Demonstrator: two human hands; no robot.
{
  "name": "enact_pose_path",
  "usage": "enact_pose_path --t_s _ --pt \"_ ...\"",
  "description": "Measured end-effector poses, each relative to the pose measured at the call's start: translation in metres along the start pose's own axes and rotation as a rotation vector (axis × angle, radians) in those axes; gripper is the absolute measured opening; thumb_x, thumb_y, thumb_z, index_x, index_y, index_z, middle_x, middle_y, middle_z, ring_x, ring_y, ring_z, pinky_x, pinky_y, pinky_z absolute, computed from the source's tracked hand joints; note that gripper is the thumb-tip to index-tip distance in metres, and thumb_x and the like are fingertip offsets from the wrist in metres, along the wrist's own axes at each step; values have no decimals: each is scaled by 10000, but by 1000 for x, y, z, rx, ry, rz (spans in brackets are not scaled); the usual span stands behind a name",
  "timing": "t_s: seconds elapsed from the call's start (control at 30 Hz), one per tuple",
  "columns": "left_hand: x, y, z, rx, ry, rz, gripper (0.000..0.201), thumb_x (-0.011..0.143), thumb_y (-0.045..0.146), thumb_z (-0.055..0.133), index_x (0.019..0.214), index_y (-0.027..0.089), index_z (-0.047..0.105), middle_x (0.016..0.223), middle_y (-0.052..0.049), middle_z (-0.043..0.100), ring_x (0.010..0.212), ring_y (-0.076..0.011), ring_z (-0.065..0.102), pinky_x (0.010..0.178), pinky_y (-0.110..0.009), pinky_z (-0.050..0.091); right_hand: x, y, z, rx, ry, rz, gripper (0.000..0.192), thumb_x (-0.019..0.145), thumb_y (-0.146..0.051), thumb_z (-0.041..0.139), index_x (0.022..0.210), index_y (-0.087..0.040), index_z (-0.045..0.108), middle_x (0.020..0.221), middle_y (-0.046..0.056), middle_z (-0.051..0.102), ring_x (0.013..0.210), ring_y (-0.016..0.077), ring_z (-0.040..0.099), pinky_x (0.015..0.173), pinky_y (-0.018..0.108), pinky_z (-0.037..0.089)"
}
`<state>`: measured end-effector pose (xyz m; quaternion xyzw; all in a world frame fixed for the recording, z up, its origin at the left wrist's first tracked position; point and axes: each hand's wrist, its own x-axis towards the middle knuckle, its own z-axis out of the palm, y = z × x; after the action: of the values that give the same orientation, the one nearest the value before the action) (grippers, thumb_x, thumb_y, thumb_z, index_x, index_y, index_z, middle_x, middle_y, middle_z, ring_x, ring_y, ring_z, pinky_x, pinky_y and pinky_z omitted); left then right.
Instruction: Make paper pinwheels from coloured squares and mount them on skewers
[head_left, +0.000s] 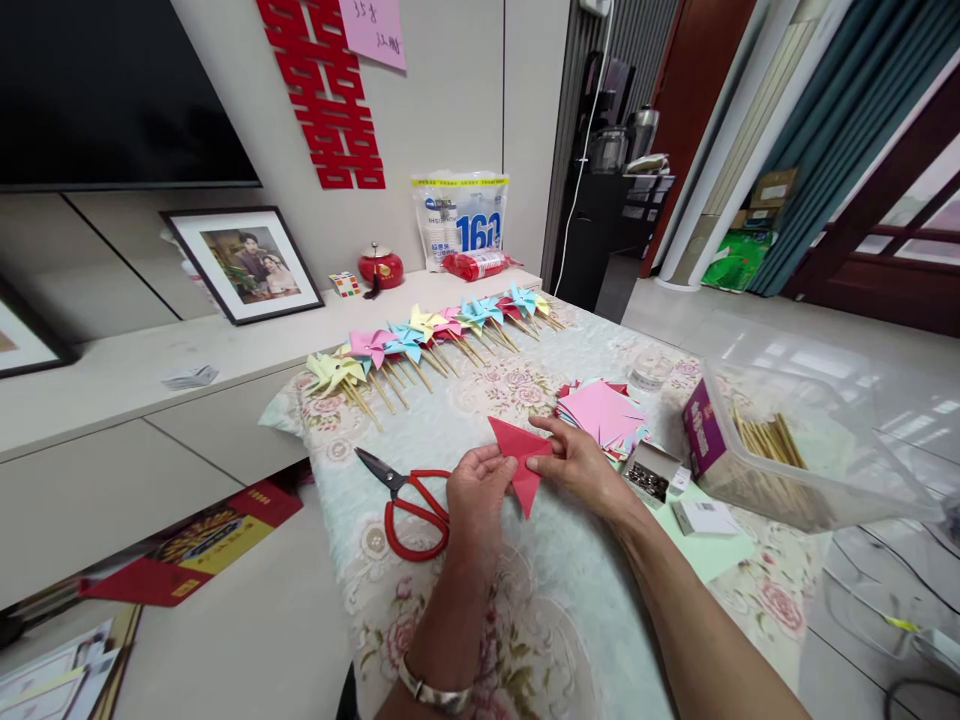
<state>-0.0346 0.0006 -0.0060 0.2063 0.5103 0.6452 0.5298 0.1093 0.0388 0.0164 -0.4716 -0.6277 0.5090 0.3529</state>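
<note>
Right now my two hands pinch one folded red paper [517, 462] between them, just above the worktop [555, 600]. My left hand [474, 492] closes thumb and fingers on the paper's left edge; my right hand [574, 462] grips its right side, fingers curled over the fold. The paper shows two pointed flaps, one up, one down.

One pair of red scissors [409, 505] lies just left of my left hand, blades shut and pointing away from me. Behind my right hand sits one stack of pink paper [602, 413], with red and blue sheets showing at its edges. Near that, to the right, one small open box of pins [649, 478] rests beside a small white box [701, 517]. One clear tub [814, 455] further right holds wooden sticks, too many to count.

Along the far edge lies one row of finished pinwheels [431, 335], roughly ten: yellow, pink, blue and red, overlapping so I cannot count them exactly.
</note>
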Motion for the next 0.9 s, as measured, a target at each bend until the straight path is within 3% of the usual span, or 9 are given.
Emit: enact_pose_path --t_s 0.23,0.47,0.63,0.77,0.9 --pt "-4 4 3 -16 -81 -54 369 523 287 867 777 122 657 668 -56 744 523 -141 642 512 -238 479 1 -2 0 -66 9 -6 652 690 -358 708 1268 -71 616 567 -95 379 510 106 353 502 253 252" --pt "-4 3 3 -56 -89 -38 304 511 247 846 719 127 660 621 -39 733 505 -128 623 522 -239 487 2 1 1 94 15 27 330 650 -314 692 942 -159 700 664 -22 610 572 127 499 553 254 355" --pt "-9 7 5 -71 -127 -77 296 506 214 842 736 127 676 637 -29 726 532 -120 621 525 -222 471 2 1 2 130 51 4 156 620 -249 641 750 -177 688 606 -31 600 562 124 494 568 255 377" --pt "-11 13 5 -129 -182 -153 274 511 199 822 736 132 680 667 -34 722 601 -139 651 592 -248 510 4 3 1 115 99 -37 129 609 -202 587 701 -184 676 639 -23 617 606 131 514 598 255 400" --pt "-11 14 3 -104 -205 -181 232 617 286 762 779 135 691 717 -63 722 635 -166 662 600 -279 526 4 3 2 81 126 -83 130 617 -182 567 683 -187 679 650 -15 633 620 141 538 618 266 420"
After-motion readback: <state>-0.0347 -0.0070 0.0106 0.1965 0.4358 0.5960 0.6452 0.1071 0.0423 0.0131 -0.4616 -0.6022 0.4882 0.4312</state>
